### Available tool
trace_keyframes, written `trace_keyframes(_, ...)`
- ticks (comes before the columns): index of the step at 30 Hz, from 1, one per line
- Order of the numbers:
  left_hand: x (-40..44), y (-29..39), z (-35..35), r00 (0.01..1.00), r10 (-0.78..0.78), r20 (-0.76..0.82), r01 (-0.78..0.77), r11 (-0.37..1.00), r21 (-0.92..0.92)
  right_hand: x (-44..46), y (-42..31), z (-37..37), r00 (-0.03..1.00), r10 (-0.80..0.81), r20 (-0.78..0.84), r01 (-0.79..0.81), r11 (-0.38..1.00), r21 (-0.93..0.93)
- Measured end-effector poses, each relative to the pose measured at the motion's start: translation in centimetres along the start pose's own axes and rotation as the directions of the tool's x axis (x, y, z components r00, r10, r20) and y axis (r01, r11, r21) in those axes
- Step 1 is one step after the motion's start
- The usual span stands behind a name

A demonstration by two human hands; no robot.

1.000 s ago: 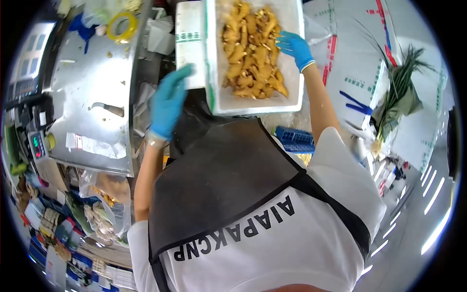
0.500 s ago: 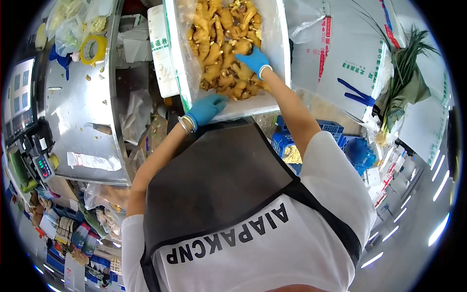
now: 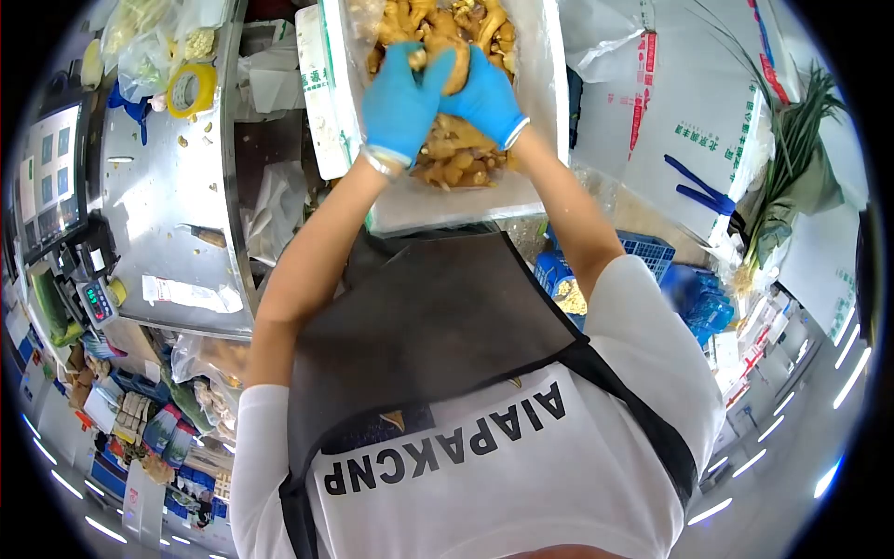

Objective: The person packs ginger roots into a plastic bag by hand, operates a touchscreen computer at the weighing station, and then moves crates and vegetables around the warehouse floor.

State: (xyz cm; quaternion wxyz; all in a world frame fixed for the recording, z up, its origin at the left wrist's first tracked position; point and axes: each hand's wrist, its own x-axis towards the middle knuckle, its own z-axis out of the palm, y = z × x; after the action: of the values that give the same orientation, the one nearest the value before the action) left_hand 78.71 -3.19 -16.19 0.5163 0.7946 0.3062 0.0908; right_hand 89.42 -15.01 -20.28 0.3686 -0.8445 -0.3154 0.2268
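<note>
A white foam box (image 3: pixel 549 112) in front of me holds a heap of ginger roots (image 3: pixel 456 154). Over the heap, my blue-gloved left hand (image 3: pixel 400 107) and blue-gloved right hand (image 3: pixel 484 98) are close together. Between them is a knobbly piece of ginger (image 3: pixel 456 67), gripped from both sides with curled fingers. Its lower part is hidden by the gloves. More ginger lies beyond the hands and nearer to me in the box.
Left stands a metal table (image 3: pixel 168 261) with a knife (image 3: pixel 203 235), a yellow tape roll (image 3: pixel 191 90) and scraps. A scale display (image 3: pixel 96 298) sits at its edge. Right are foam boxes (image 3: pixel 689 102), leafy greens (image 3: pixel 792 158) and a blue crate (image 3: pixel 647 252).
My left hand has gone from the box's near rim to the ginger heap. My right hand has moved up and left beside it, and both now grip a piece of ginger.
</note>
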Motion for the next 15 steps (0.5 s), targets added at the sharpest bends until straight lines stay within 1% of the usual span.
trace_keyframes(2, 3.0, 0.4, -0.6, 0.999, -0.002, 0.054, -0.001, 0.998, 0.055, 0.8, -2.1, -1.2, 0.995, -0.093, -0.026, 0.096, 0.983, 0.155)
trace_keyframes(3, 4.2, 0.1, 0.0, 0.999, -0.037, -0.006, 0.035, 0.986, -0.162, 1.2, -2.0, -1.4, 0.994, -0.107, 0.012, 0.101, 0.963, 0.249)
trace_keyframes(4, 5.3, -0.2, 0.6, 0.995, -0.086, -0.056, 0.059, 0.926, -0.373, 1.8, -1.7, -1.6, 0.991, -0.123, 0.051, 0.099, 0.934, 0.342)
trace_keyframes(5, 6.1, -0.7, 1.2, 0.984, -0.149, -0.095, 0.07, 0.822, -0.565, 2.0, -1.5, -1.8, 0.986, -0.142, 0.09, 0.089, 0.897, 0.433)
trace_keyframes(6, 6.9, -2.4, -0.1, 0.921, -0.291, 0.259, 0.312, 0.156, -0.937, 1.7, -1.7, -2.4, 0.987, -0.102, 0.123, 0.023, 0.853, 0.522)
trace_keyframes(8, 7.3, -6.0, -1.6, 0.958, -0.191, 0.213, 0.268, 0.345, -0.9, 2.3, -0.9, -3.3, 0.981, 0.043, 0.192, -0.166, 0.699, 0.696)
trace_keyframes(9, 6.9, -3.8, -2.5, 0.971, -0.131, 0.198, 0.236, 0.433, -0.87, 2.8, -1.0, -3.7, 0.967, 0.108, 0.232, -0.249, 0.598, 0.761)
trace_keyframes(10, 4.6, -1.5, -2.0, 0.973, -0.161, 0.164, 0.22, 0.454, -0.864, 2.7, -1.5, -4.1, 0.975, 0.108, 0.192, -0.219, 0.567, 0.794)
trace_keyframes(11, 3.5, -0.9, -1.5, 0.934, -0.251, 0.253, 0.345, 0.452, -0.823, 2.6, -1.7, -4.2, 0.969, 0.12, 0.218, -0.249, 0.468, 0.848)
trace_keyframes(13, 2.2, -1.5, -0.5, 0.817, -0.418, 0.397, 0.562, 0.423, -0.711, 3.3, -2.1, -4.4, 0.957, 0.117, 0.265, -0.287, 0.255, 0.923)
trace_keyframes(14, 1.2, -2.9, 0.4, 0.796, -0.252, 0.551, 0.605, 0.387, -0.696, 3.5, -1.5, -4.3, 0.945, 0.061, 0.321, -0.323, 0.314, 0.893)
trace_keyframes(15, 0.2, -2.8, 0.5, 0.734, -0.072, 0.675, 0.65, 0.358, -0.67, 3.5, -1.9, -4.1, 0.936, 0.052, 0.349, -0.342, 0.375, 0.862)
